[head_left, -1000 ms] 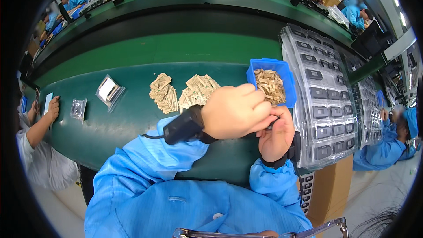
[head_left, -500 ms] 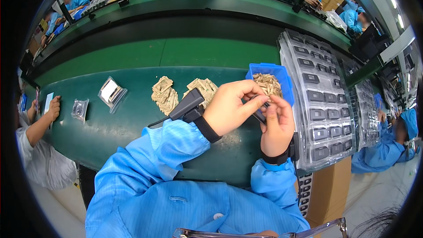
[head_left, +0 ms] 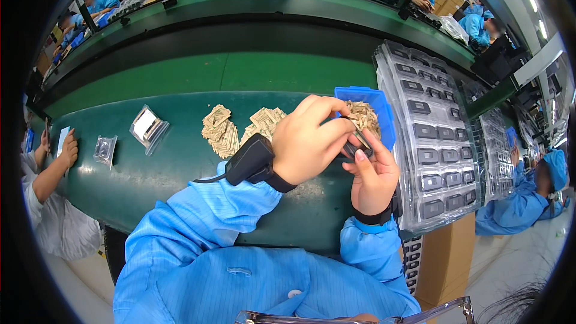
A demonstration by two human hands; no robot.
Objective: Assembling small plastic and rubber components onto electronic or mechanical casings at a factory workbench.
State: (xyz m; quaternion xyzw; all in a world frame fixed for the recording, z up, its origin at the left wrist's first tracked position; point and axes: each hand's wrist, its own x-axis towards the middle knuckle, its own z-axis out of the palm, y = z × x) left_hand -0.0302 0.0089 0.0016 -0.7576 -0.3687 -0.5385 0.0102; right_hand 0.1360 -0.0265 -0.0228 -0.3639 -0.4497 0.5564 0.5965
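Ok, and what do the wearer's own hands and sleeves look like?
The left sleeve and right sleeve are blue. The left hand and right hand are gloveless, each with a black wristband; the left also carries a black box with a black cable.

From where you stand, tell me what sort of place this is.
Probably a factory assembly line: a clear tray of matching dark parts, a blue bin of small tan pieces, and co-workers in blue smocks.

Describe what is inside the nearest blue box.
The blue box holds a heap of thin tan pieces. Its bottom is hidden beneath them; the hands hide part of its near side.
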